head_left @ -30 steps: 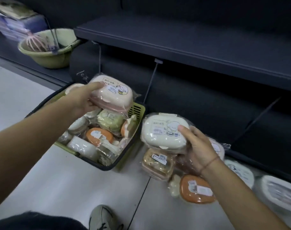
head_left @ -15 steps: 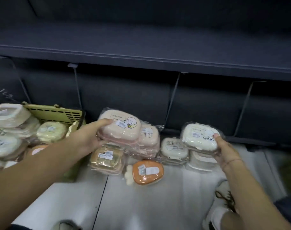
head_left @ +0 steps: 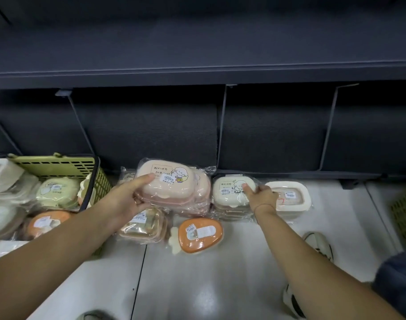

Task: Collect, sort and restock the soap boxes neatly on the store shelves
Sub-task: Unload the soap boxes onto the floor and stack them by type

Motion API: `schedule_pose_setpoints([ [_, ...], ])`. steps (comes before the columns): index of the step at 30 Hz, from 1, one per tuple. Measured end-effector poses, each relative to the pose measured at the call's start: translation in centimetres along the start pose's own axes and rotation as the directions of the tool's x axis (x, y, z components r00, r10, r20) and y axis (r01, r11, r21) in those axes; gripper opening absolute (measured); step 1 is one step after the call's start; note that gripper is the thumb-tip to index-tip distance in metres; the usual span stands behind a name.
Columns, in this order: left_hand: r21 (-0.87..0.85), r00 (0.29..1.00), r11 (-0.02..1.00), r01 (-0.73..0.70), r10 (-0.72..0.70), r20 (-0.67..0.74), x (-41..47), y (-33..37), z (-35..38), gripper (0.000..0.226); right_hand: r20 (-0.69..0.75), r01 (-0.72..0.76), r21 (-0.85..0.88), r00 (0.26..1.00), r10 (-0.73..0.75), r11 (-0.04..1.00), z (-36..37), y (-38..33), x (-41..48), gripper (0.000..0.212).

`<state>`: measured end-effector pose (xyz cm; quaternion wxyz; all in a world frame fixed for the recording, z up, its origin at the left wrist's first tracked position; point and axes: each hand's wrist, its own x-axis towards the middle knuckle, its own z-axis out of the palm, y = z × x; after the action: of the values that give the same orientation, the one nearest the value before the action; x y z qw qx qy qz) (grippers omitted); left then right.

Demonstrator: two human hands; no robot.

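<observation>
left hand gripping pink soap box, rounded, shrink-wrapped, cartoon label, over pink stack on floor, right hand gripping cream soap box atop cream stack, green basket at left

A green slotted basket stood just left of the left hand, on glossy white floor tiles. A dark grout line ran across them, below that hand. Below and right of the right hand lay a white sneaker. Farther right, at the frame's edge, sat a second basket, green and blurred.
</observation>
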<state>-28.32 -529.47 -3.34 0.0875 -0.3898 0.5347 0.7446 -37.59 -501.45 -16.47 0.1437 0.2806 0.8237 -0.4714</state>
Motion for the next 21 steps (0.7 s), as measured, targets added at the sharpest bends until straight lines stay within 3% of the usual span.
schedule_pose_setpoints([
  [2, 0.018, 1.000, 1.000, 0.001, -0.001, -0.009, 0.2, -0.2, -0.1, 0.060, -0.097, 0.024, -0.232, 0.994, -0.047, 0.972, 0.2, -0.4, -0.4, 0.057],
  [4, 0.020, 1.000, 1.000, -0.003, 0.003, -0.001, 0.1, -0.5, 0.1, 0.060, -0.168, 0.030, -0.337, 0.981, -0.092, 0.941, 0.2, -0.6, -0.9, 0.058],
  [8, 0.008, 0.998, 1.000, -0.006, 0.006, 0.057, 0.1, -0.6, 0.6, 0.050, -0.192, 0.232, -0.105, 0.949, -0.249, 0.967, -0.6, -2.6, -3.5, 0.053],
  [10, -0.010, 0.995, 1.000, -0.011, 0.012, 0.094, 0.0, -0.5, 1.1, 0.052, -0.054, 0.298, 0.138, 0.954, -0.294, 0.944, -0.4, -4.4, -6.3, 0.049],
  [13, -0.025, 0.990, 0.999, -0.028, 0.031, 0.141, -0.1, -0.4, 2.4, 0.058, 0.392, 0.047, 0.426, 0.890, -0.232, 0.903, 1.5, -6.4, -10.0, 0.065],
  [14, -0.009, 0.987, 0.999, -0.046, 0.047, 0.153, 0.2, -0.4, 2.6, 0.059, 0.458, -0.020, 0.459, 0.862, -0.217, 0.888, 2.2, -6.9, -10.4, 0.073],
  [16, 0.106, 0.987, 0.985, -0.136, 0.125, 0.101, 0.8, -0.2, 2.6, 0.060, 0.456, -0.067, 0.506, 0.867, -0.201, 0.860, 3.0, -7.8, -10.4, 0.077],
  [18, 0.429, 0.937, 0.849, -0.309, 0.349, -0.015, 2.2, 0.0, 1.2, 0.054, 0.410, -0.047, 0.488, 0.894, -0.182, 0.872, 3.2, -8.6, -9.7, 0.070],
  [20, 0.795, 0.825, 0.479, -0.371, 0.563, 0.046, 4.1, -0.5, -1.5, 0.049, 0.381, -0.003, 0.426, 0.908, -0.176, 0.905, 3.6, -8.9, -9.0, 0.066],
  [21, 0.891, 0.822, 0.303, -0.338, 0.556, 0.123, 5.2, -1.2, -2.9, 0.055, 0.376, 0.014, 0.401, 0.909, -0.178, 0.916, 3.9, -8.9, -8.8, 0.065],
])
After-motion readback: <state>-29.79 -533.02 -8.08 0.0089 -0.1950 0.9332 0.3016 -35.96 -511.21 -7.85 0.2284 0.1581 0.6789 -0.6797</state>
